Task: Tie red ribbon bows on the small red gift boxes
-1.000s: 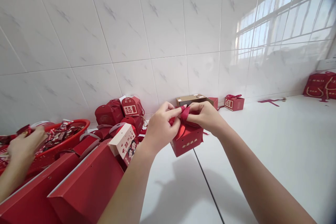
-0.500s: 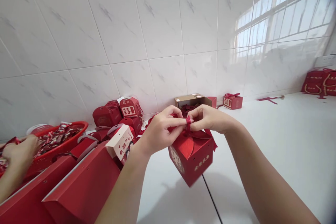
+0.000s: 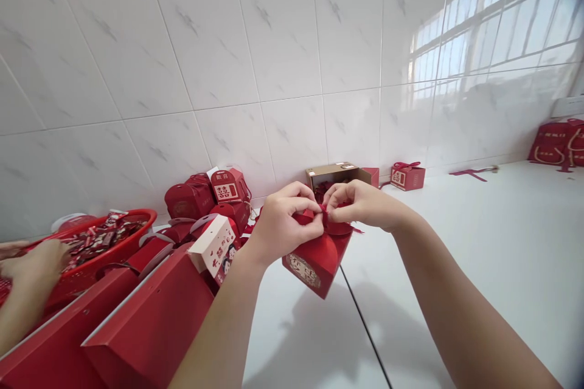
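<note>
A red gift box (image 3: 314,261) with gold lettering hangs tilted over the white table, its petal-like top flaps folded together. Red ribbon (image 3: 325,217) is gathered at the top of the box. My left hand (image 3: 292,219) pinches the ribbon from the left with thumb and fingers. From the right, my right hand (image 3: 349,202) pinches the same ribbon, fingertips almost touching those of the left. The knot or loop itself is partly hidden by my fingers.
Several red boxes (image 3: 189,200) crowd the left side. Another person's hand (image 3: 39,261) reaches into a red basin (image 3: 152,216) of wrapped sweets. A cardboard box (image 3: 331,171) stands by the wall, beside a small ribboned box (image 3: 407,177). Loose ribbon (image 3: 469,174) lies farther right.
The hanging box has swung left and turned, so its gold-patterned side faces me more. My hands stay together at the ribbon, the left fingers more curled.
</note>
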The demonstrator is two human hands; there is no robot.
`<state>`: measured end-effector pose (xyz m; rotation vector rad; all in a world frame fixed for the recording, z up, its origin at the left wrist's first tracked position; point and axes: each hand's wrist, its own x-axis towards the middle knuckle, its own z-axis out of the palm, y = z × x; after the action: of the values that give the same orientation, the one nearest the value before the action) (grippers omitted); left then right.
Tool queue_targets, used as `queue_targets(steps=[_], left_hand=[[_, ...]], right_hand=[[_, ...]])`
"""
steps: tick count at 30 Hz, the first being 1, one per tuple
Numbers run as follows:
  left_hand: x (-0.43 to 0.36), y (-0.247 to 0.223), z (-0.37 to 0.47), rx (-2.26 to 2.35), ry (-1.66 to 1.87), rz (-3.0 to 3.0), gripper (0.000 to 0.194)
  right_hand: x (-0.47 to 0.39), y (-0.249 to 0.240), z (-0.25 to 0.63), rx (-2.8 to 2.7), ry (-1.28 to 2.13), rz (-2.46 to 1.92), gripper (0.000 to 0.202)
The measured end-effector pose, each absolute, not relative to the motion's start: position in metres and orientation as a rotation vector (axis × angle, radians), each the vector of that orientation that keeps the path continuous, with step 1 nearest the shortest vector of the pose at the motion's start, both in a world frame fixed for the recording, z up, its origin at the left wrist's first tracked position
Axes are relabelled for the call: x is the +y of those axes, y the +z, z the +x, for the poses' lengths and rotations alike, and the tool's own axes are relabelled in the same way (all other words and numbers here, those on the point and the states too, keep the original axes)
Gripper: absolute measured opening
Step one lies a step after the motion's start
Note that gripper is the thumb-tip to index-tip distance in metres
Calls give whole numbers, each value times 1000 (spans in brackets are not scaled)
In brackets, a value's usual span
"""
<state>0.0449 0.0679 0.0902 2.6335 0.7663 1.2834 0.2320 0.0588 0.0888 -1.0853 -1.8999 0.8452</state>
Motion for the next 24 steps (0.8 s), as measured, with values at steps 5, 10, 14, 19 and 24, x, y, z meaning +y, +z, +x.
queue_targets(steps=[5, 10, 14, 19, 24], left_hand=[[67, 94, 43, 900, 1191, 2557, 8], [67, 102, 30, 1012, 1300, 2365, 13], [66, 107, 30, 978, 1271, 2198, 13], [61, 111, 37, 620, 1131, 1875, 17], [60, 110, 33, 761, 1199, 2096, 33]], right_hand=[[58, 91, 238, -1882, 712, -1178, 7], [57, 94, 254, -1705, 671, -1246, 7], [54, 96, 256, -1625, 647, -1218, 10], [47, 100, 243, -1530, 471, -1096, 13], [45, 99, 241, -1550, 326, -1087, 10]])
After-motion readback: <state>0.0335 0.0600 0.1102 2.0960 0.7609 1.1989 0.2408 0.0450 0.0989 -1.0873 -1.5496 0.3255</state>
